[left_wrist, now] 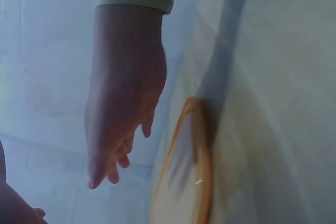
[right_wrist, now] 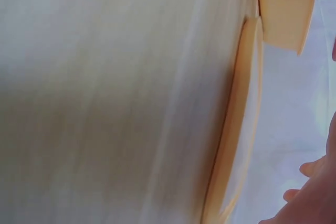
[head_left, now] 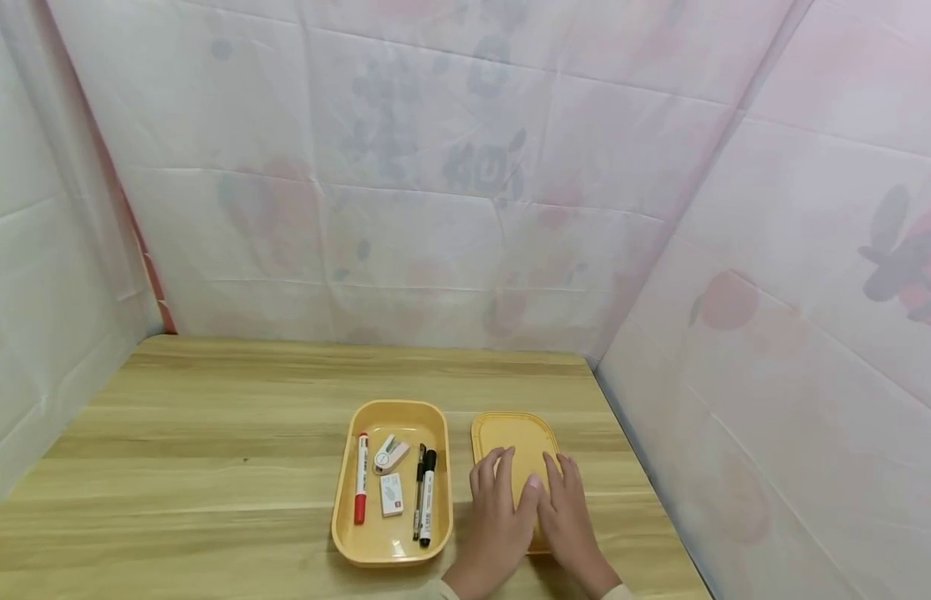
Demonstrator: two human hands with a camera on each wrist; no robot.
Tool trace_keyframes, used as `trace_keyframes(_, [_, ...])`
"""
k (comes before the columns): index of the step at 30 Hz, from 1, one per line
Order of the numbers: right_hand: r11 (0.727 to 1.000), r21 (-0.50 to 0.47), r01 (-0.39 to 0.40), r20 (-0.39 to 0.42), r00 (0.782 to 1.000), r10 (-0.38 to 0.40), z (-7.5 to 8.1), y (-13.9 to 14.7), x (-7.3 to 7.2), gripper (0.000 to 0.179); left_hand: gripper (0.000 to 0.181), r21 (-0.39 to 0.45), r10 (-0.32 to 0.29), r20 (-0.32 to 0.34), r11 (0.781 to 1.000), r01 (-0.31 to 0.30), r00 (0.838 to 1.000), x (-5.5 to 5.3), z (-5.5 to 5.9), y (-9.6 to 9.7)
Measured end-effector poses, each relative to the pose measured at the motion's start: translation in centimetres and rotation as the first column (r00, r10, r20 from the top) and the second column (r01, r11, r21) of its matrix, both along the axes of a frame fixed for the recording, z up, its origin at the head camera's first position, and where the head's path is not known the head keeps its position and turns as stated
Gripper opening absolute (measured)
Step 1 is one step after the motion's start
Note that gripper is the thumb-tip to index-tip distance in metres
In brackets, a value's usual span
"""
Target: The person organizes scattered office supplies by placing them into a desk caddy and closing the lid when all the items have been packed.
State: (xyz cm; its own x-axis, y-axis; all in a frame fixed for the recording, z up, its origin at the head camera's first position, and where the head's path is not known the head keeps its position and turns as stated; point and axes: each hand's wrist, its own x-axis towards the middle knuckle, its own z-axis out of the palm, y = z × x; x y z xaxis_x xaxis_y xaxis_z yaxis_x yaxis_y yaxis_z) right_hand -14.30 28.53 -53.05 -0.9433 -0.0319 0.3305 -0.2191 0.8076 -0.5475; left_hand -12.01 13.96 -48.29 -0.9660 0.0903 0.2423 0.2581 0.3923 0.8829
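A yellow plastic lid (head_left: 513, 435) lies flat on the table, right of a matching yellow box. My left hand (head_left: 498, 521) hovers over the lid's left side, fingers spread and pointing forward. Over its right side is my right hand (head_left: 570, 517), with the two thumbs close together. Both wrist views show a gap between the hands and the lid (right_wrist: 241, 124); neither hand holds anything. In the left wrist view, my left hand (left_wrist: 126, 87) has loosely extended fingers above the lid's orange-looking rim (left_wrist: 206, 182). The hands cover the lid's near part in the head view.
Inside the open box (head_left: 345, 525) lie a red-capped marker (head_left: 362, 479), a small stapler (head_left: 391, 455), a white boxed eraser (head_left: 392, 494), a black pen (head_left: 418, 492) and a black-capped marker (head_left: 427, 500). Sheeted walls (head_left: 405, 250) enclose the wooden table (head_left: 210, 467) behind and at both sides.
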Motion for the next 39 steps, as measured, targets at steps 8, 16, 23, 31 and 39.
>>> trace_keyframes(8, [0.988, -0.105, 0.115, 0.109, 0.989, -0.104, -0.5, 1.2, -0.5, 0.063, 0.069, 0.032, 0.003, 0.1, 0.999, -0.006, 0.995, 0.2, -3.0, 1.3])
trace_keyframes(16, [0.976, -0.111, 0.187, 0.24, 0.958, -0.156, -0.9, 1.4, -0.8, 0.071, 0.071, 0.102, 0.177, 0.25, 0.973, -0.208, 0.952, -0.9, -5.1, 2.3])
trace_keyframes(23, [0.972, -0.163, 0.169, 0.29, 0.95, -0.117, -0.8, 1.4, -0.7, 0.071, 0.072, 0.146, 0.186, 0.292, 0.961, -0.236, 0.938, -1.5, -6.4, 2.0])
trace_keyframes(31, [0.958, -0.227, 0.178, 0.307, 0.946, -0.103, -0.8, 1.1, -0.6, 0.071, 0.065, 0.186, 0.139, 0.326, 0.96, -0.208, 0.935, -1.2, -6.8, 1.9])
trace_keyframes(39, [0.936, -0.28, 0.214, 0.352, 0.93, -0.107, -0.7, 1.1, -0.6, 0.07, 0.047, 0.242, 0.212, 0.318, 0.924, -0.295, 0.924, -1.4, -6.3, 1.7])
